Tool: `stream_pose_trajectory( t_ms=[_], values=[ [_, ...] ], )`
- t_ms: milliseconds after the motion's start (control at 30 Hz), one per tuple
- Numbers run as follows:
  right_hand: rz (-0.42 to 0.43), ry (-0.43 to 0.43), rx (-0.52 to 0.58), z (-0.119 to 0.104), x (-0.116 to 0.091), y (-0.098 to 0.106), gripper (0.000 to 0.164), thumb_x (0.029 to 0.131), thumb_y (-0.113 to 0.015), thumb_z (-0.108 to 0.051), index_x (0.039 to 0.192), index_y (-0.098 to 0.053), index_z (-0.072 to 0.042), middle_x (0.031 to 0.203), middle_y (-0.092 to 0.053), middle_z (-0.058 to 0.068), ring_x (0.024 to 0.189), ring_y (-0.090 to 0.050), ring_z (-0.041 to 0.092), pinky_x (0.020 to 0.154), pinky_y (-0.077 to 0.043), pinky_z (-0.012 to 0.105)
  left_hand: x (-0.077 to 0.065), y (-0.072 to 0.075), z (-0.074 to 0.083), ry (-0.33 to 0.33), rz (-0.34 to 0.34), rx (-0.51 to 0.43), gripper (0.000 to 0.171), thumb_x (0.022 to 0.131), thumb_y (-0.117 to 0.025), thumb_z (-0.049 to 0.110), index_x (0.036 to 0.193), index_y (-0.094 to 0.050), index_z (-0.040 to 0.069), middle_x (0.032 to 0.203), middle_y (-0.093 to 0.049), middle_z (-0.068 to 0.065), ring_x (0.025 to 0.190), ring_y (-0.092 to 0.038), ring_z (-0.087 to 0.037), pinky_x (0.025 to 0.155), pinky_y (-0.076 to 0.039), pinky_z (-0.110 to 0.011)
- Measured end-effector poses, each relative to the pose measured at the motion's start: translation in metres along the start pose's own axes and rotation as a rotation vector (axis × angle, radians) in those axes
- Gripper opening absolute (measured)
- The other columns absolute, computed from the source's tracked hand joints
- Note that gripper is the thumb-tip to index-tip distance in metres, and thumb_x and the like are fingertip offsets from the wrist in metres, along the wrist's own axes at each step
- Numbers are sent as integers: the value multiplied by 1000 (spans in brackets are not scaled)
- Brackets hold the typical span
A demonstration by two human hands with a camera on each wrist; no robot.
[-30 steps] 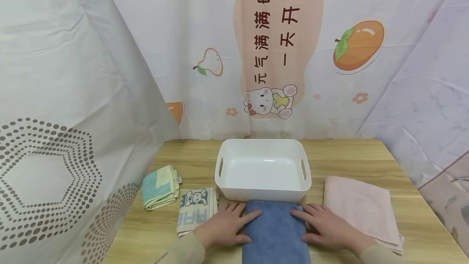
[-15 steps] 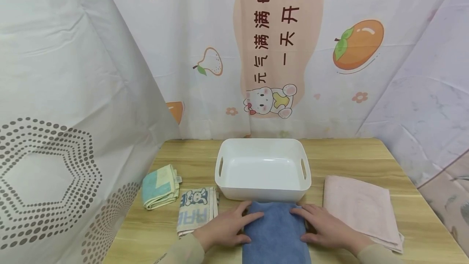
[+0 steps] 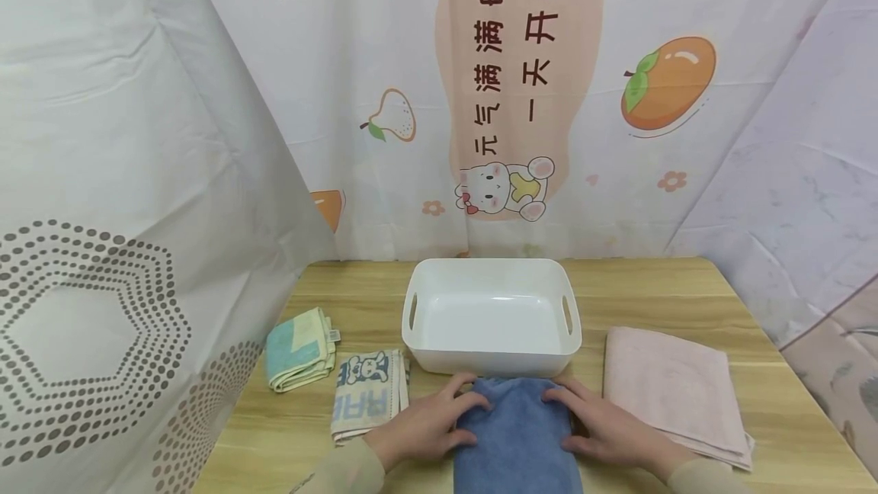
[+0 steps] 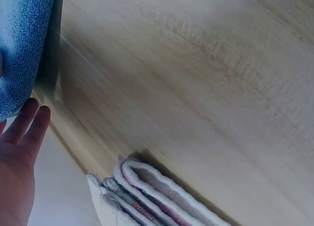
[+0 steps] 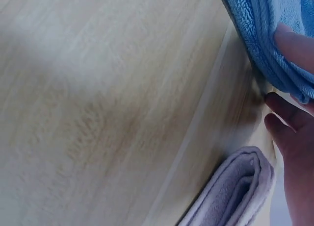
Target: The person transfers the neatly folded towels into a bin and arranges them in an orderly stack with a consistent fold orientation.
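A folded blue towel (image 3: 517,441) lies in front of me at the table's near side, its far edge wrinkled. My left hand (image 3: 428,425) grips its left far corner, index finger bent on top. At the right far corner my right hand (image 3: 607,429) holds it the same way. In the left wrist view, fingertips (image 4: 40,119) reach under the rounded edge of the blue towel (image 4: 22,44). The right wrist view has the layered side of the blue towel (image 5: 260,35) between a finger on top and other fingers (image 5: 282,106) below.
Just beyond the towel stands a white basket (image 3: 491,363) with side handle holes. A patterned towel (image 3: 370,395) and a teal-and-yellow towel (image 3: 298,349) lie folded on the left. Right of my hand is a folded pink towel (image 3: 675,391). Printed curtains surround the wooden table (image 3: 645,296).
My fingers have curled in more at the blue towel's far corners, and its far edge has bunched and narrowed. The basket and other towels stay in place.
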State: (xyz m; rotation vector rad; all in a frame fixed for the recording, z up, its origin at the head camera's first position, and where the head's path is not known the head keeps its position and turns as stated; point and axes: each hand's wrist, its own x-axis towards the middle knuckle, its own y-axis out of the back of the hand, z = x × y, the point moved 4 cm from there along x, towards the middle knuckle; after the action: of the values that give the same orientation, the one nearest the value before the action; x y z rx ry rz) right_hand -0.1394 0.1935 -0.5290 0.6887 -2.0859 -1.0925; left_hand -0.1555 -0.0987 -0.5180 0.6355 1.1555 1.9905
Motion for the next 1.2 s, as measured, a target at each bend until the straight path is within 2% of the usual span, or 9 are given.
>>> stream_pose_trajectory(
  t_ms=[133,367,500,600,733,867,933,1000,1200],
  values=[
    [40,34,1,-2,2,-1,65,81,-86,-19,137,-54,-13,140,-49,11,117,-57,17,91,-54,29,0,2,3,-3,43,22,40,97,-71,31,133,-56,27,152,-39,-5,105,-62,-8,79,-51,-15],
    [152,107,70,-4,5,-1,58,76,-82,4,127,-59,-9,129,-51,9,100,-57,11,81,-44,11,3,2,4,31,52,17,39,96,-73,20,131,-56,27,149,-41,-4,105,-60,-8,79,-52,-16],
    [205,146,69,-6,6,-1,56,71,-80,11,120,-62,-9,123,-52,7,97,-57,10,79,-44,11,4,3,6,35,61,-10,45,96,-73,15,135,-53,25,146,-42,-4,112,-59,-11,87,-53,-21],
    [224,169,49,-7,7,-1,51,71,-78,11,115,-63,-9,120,-53,6,97,-58,10,80,-46,13,5,3,7,34,81,-30,58,94,-74,12,144,-46,23,144,-42,-2,118,-57,-13,94,-54,-26],
    [253,217,24,-10,10,-1,35,80,-70,5,111,-65,-10,116,-54,5,99,-57,11,81,-48,16,7,2,6,52,99,-62,76,92,-75,8,155,-33,17,142,-44,0,123,-55,-13,101,-52,-31],
    [312,284,-7,-14,13,0,12,100,-56,-7,108,-65,-9,112,-55,5,97,-56,11,80,-49,18,7,3,6,92,101,-103,76,93,-74,5,155,-32,14,137,-47,-2,118,-55,-10,100,-52,-30],
    [337,303,-18,-16,14,0,20,107,-47,-13,106,-66,-8,110,-55,5,97,-56,11,80,-48,18,8,4,6,110,106,-115,74,93,-74,6,154,-33,14,134,-48,-1,113,-56,-9,97,-53,-29],
    [351,314,-18,-18,14,1,25,109,-42,-16,106,-66,-8,108,-55,5,96,-55,10,80,-48,18,8,5,5,131,116,-127,74,92,-75,7,153,-35,15,133,-49,0,112,-57,-9,96,-53,-29],
    [374,336,-34,-23,17,2,24,109,-44,-14,106,-66,-7,107,-54,4,95,-55,10,80,-48,18,8,5,2,202,152,-231,69,90,-79,12,149,-42,16,126,-50,4,112,-57,-9,98,-53,-31]
  ],
)
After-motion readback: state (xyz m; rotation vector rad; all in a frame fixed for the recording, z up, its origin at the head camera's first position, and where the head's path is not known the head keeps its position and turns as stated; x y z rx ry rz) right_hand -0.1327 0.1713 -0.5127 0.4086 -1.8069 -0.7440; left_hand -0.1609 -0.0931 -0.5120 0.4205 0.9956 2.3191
